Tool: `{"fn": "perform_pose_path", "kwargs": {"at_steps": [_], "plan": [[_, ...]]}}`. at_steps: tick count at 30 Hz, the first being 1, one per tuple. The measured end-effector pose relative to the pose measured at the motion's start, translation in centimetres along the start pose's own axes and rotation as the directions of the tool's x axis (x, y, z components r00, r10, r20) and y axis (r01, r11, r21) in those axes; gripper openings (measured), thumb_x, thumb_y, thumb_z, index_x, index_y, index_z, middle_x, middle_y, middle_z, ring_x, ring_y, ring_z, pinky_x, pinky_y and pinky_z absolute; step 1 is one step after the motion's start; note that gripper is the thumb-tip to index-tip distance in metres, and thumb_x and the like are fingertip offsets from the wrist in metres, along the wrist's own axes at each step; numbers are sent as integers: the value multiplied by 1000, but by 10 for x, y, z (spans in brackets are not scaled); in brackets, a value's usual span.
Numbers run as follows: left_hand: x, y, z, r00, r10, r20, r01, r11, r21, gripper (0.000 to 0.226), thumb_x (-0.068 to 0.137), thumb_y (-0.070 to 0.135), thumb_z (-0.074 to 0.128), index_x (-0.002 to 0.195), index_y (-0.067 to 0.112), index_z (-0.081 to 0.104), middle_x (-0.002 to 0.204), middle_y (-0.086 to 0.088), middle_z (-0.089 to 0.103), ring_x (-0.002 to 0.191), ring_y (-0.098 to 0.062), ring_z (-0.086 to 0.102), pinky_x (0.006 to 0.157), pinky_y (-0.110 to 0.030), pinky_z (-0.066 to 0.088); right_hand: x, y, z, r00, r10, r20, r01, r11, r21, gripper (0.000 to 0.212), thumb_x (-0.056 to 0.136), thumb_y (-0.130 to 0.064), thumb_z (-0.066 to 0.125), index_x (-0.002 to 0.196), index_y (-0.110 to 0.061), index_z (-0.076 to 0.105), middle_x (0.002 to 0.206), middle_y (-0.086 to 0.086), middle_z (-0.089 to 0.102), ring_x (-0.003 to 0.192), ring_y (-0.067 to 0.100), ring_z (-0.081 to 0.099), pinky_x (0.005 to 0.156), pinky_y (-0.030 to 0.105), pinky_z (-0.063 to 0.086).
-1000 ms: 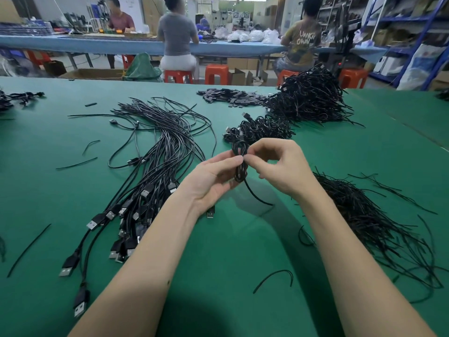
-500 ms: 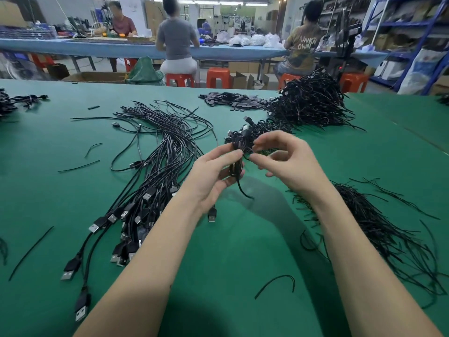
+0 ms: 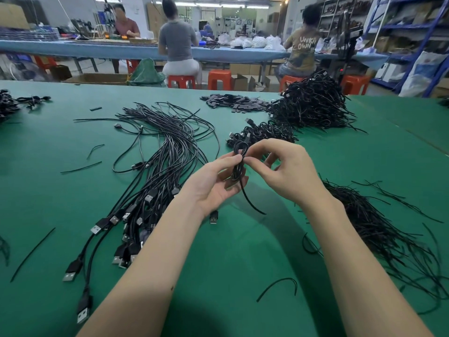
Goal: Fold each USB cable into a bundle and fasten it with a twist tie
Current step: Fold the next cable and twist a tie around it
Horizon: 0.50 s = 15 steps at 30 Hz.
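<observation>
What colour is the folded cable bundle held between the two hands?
Black, seen clearly in the head view: the cable bundle against the green table.

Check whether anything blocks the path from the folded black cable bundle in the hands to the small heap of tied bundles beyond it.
Nothing visible does. The left hand and right hand hold the folded black cable bundle above the green table; the small heap of tied bundles lies just beyond, with only open air between.
</observation>
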<state>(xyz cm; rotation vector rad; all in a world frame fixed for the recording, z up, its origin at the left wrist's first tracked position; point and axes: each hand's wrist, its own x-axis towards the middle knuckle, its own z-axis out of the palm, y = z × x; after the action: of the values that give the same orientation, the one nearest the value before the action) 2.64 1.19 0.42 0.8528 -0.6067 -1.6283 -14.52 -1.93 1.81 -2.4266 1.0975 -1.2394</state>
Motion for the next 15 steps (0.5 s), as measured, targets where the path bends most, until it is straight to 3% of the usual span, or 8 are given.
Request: {"fn": "perform_pose_path", "kwargs": {"at_steps": [2, 4, 6, 9, 11, 12, 13, 15], "plan": [[0, -1, 0, 1000, 15, 11, -15, 999, 31, 17, 86, 7, 70, 78, 18, 80, 79, -5, 68, 69, -14, 65, 70, -30, 58, -1, 0, 4, 999, 43, 10, -43, 999, 30, 4, 93, -35, 70, 90, -32, 68, 88, -16, 65, 70, 6, 59, 66, 24, 48], [0, -2, 1, 999, 31, 28, -32, 999, 41, 17, 86, 8, 69, 81, 19, 81, 79, -3, 68, 69, -13, 65, 72, -28, 58, -2, -2, 8, 996, 90, 2, -90, 989, 115, 9, 95, -25, 70, 88, -28, 67, 84, -17, 64, 71, 0, 56, 66, 11, 42], [0, -3, 1, 998, 49, 37, -51, 997, 53, 18, 87, 9, 69, 83, 21, 81, 80, 0, 70, 69, -11, 65, 71, -27, 57, -1, -5, 10, 991, 136, 6, -135, 979, 156, 12, 95, -21, 69, 86, -28, 65, 82, -20, 64, 68, -2, 55, 66, 7, 40], [1, -6, 1, 995, 86, 45, -89, 994, 69, 19, 88, 10, 69, 85, 23, 82, 83, 2, 70, 70, -9, 63, 72, -25, 56, -2, -6, 12, 975, 215, 65, -224, 951, 215, 12, 98, -24, 66, 88, -29, 63, 83, -18, 63, 65, 10, 58, 64, 15, 44], [1, -8, 1, 990, 128, 52, -132, 988, 83, 18, 88, 9, 68, 91, 22, 81, 87, 2, 70, 73, -9, 61, 73, -25, 54, -3, -8, 15, 949, 296, 110, -316, 883, 346, 11, 99, -21, 64, 88, -23, 64, 80, -13, 62, 61, 14, 56, 56, 19, 43], [1, -9, 2, 986, 157, 45, -161, 982, 102, 17, 88, 9, 69, 94, 21, 79, 89, 2, 71, 74, -9, 62, 74, -25, 53, -2, -8, 16, 916, 368, 161, -400, 797, 453, 12, 99, -19, 64, 87, -20, 64, 78, -8, 62, 59, 12, 54, 50, 19, 41], [2, -9, 2, 981, 193, 30, -196, 971, 136, 16, 88, 8, 70, 96, 20, 77, 90, 3, 73, 75, -9, 64, 74, -25, 52, -1, -8, 15, 854, 455, 252, -511, 642, 571, 13, 99, -16, 64, 87, -19, 63, 76, -5, 61, 56, 9, 52, 46, 18, 38], [1, -9, 3, 964, 265, 3, -258, 938, 230, 18, 86, 8, 72, 100, 19, 73, 92, 5, 76, 79, -7, 68, 78, -26, 51, 3, -10, 12, 640, 521, 565, -692, 70, 719, 9, 95, -11, 63, 87, -15, 61, 71, -2, 60, 49, 5, 47, 37, 12, 30]]}}
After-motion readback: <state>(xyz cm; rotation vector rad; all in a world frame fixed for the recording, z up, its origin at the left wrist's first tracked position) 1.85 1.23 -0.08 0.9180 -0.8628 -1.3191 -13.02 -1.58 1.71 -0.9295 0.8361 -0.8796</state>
